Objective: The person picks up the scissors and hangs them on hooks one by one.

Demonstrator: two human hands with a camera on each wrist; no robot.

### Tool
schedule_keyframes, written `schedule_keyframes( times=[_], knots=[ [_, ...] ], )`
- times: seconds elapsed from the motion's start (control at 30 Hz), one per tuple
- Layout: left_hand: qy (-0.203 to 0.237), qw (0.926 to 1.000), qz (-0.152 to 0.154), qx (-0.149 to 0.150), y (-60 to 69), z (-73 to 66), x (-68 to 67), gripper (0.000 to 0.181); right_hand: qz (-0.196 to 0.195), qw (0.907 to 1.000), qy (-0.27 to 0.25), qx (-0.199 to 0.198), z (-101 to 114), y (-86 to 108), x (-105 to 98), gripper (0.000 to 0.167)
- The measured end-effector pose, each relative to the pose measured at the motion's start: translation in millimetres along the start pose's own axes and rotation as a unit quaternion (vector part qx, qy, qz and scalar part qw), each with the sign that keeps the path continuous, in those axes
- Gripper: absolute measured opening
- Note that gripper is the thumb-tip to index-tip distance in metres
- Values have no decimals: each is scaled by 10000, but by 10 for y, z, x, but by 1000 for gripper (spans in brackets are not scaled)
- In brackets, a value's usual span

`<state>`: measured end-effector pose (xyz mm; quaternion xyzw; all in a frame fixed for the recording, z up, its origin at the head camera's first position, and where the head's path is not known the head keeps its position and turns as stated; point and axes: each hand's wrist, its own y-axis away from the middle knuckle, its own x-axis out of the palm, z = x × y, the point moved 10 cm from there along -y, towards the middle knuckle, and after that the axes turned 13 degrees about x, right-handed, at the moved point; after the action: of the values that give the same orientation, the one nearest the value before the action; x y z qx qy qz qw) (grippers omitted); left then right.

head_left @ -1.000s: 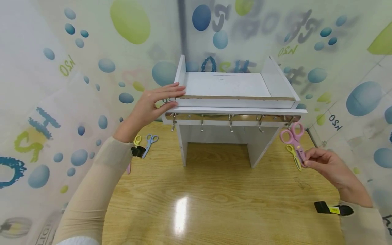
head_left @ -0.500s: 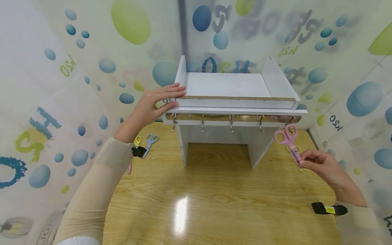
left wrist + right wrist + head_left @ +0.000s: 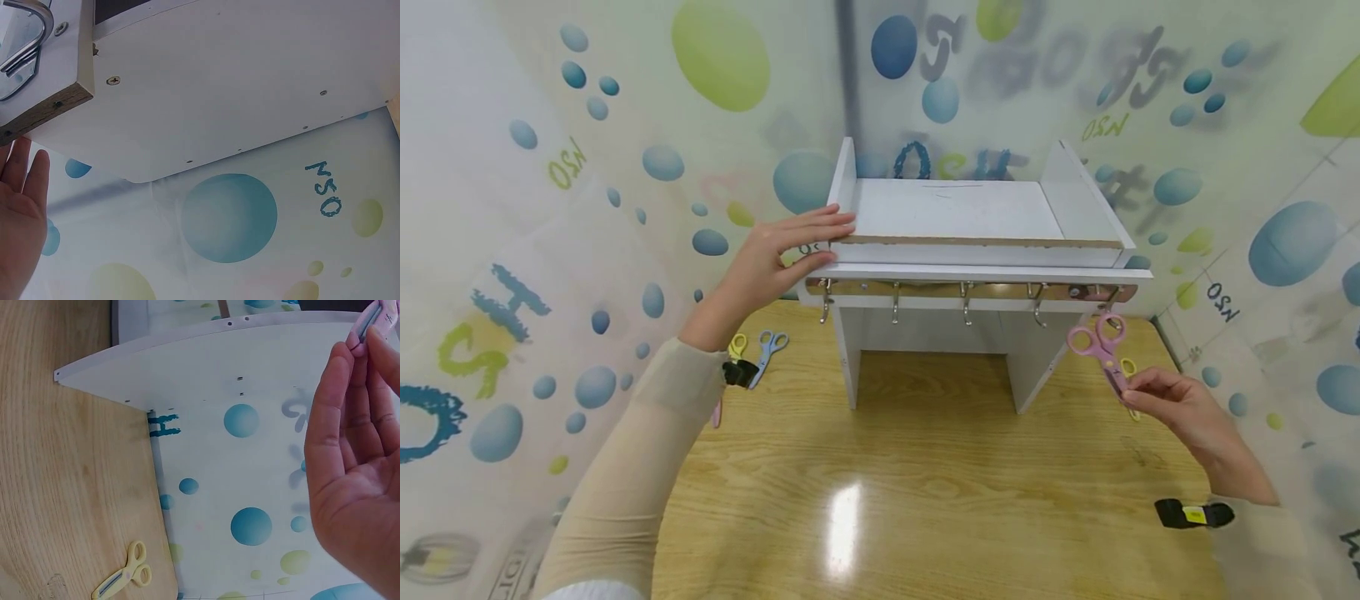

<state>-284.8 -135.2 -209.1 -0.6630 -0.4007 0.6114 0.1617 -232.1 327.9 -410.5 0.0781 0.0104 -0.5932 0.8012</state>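
At the far left, a patterned wall sheet (image 3: 722, 50) stands behind a wooden table (image 3: 925, 500). A sliver of something pink (image 3: 717, 413) shows past the sleeve, and next come yellow scissors (image 3: 733, 347) (partly hidden by the black wrist strap (image 3: 740, 372)) and blue scissors (image 3: 763, 364). The left hand (image 3: 775, 247) rests on the left end of a white shelf (image 3: 955, 208), fingers straight and close together, thumb apart from them. Along the shelf's front runs a shiny strip (image 3: 928, 289) with a row of metal hooks (image 3: 967, 307). Near the rightmost hook are pink scissors (image 3: 1107, 357), off the table, handles up and blades down; whether a loop touches that hook, I cannot tell. More yellow scissors (image 3: 125, 574) lie on the table behind them. Farthest right is the right hand (image 3: 1176, 417) — its thumb and fingertips clamped on the blade end of the pink scissors.
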Motion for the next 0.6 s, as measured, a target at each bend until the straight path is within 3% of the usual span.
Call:
schedule_keyframes(
  times=[0.1,0.33,0.6],
  knots=[
    [-7,10000,1,-27,0,2,1,44,-125,9998,-121,34,-27,-11,-9,31],
    [3,10000,36,-68,1,-5,5,43,5,9972,-739,75,-72,-63,3,32],
    [14,10000,22,-77,-4,-12,0,43,285,9872,-1554,-234,-60,-74,16,36]
  ],
)
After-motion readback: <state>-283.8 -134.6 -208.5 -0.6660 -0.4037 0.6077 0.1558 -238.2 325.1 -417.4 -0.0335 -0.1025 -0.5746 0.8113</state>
